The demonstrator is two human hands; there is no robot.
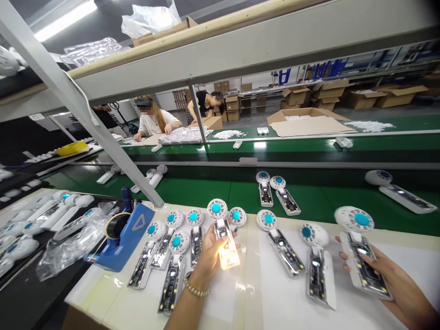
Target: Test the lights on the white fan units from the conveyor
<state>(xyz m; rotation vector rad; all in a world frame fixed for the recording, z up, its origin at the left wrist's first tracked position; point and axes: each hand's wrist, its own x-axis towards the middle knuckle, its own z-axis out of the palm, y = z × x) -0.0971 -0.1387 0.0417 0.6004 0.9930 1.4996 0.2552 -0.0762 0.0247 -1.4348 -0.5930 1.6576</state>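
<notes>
My left hand (pixel 206 254), with a beaded bracelet at the wrist, grips a white fan-shaped device (pixel 217 209) with a round slotted head and blue centre. Its clear-covered body glows bright yellow-white under my thumb. At the right, my right hand (pixel 387 270) is closed around a similar device (pixel 357 219), whose exposed circuit board faces up and is not glowing yellow. Between my hands lie two more devices, one with a long board (pixel 287 253) and one on a white casing (pixel 318 275). Several others, such as this near device (pixel 172 284), lie left of my left hand.
A blue tape dispenser (pixel 129 238) stands on the table's left. Beyond it are a plastic bag (pixel 65 254) and many white devices. Behind the table runs a green conveyor belt (pixel 213 183) carrying several devices. A slanted metal post (pixel 103 133) crosses the left. Two people work across the belt.
</notes>
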